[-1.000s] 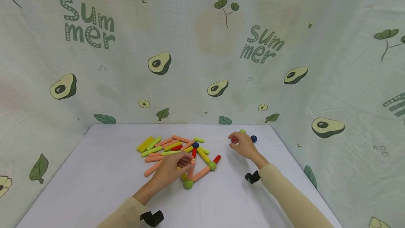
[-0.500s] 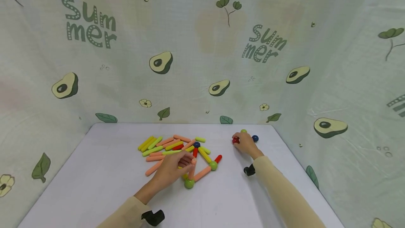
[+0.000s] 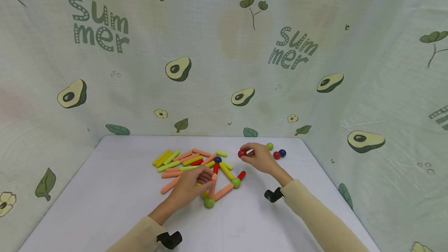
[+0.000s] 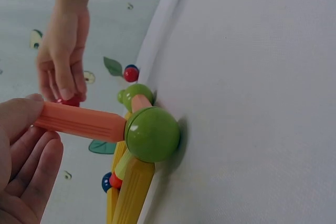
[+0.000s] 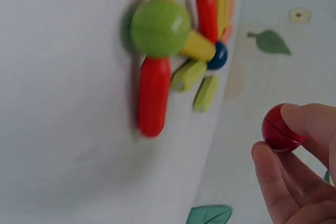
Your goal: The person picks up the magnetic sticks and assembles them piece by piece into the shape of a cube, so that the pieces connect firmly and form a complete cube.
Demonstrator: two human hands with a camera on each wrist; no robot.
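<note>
My left hand [image 3: 191, 184] pinches the upper end of a salmon stick [image 4: 84, 121] between thumb and fingers. The stick stands up from a green ball [image 4: 152, 135] that rests on the table. From that ball a yellow stick [image 4: 134, 192] and another salmon stick [image 3: 224, 192] run out, the latter to a second green ball [image 5: 160, 27] with a red stick [image 5: 154, 98] in it. A yellow stick [image 3: 226, 171] links onward to a dark blue ball [image 3: 217, 159]. Right of this frame, my right hand [image 3: 260, 159] holds a red ball [image 5: 278, 129] in its fingertips, above the table.
Loose yellow, lime, salmon and red sticks lie behind and left of the frame, such as a lime stick [image 3: 168, 167]. At the back right sit a lime ball [image 3: 270, 146], a red ball [image 3: 277, 155] and a blue ball [image 3: 282, 153]. A printed cloth [image 3: 210, 49] hangs behind the white table [image 3: 105, 189].
My right hand has picked a red ball from the group at the back right and carried it left, toward the stick frame. The left hand keeps its grip on the salmon stick.
</note>
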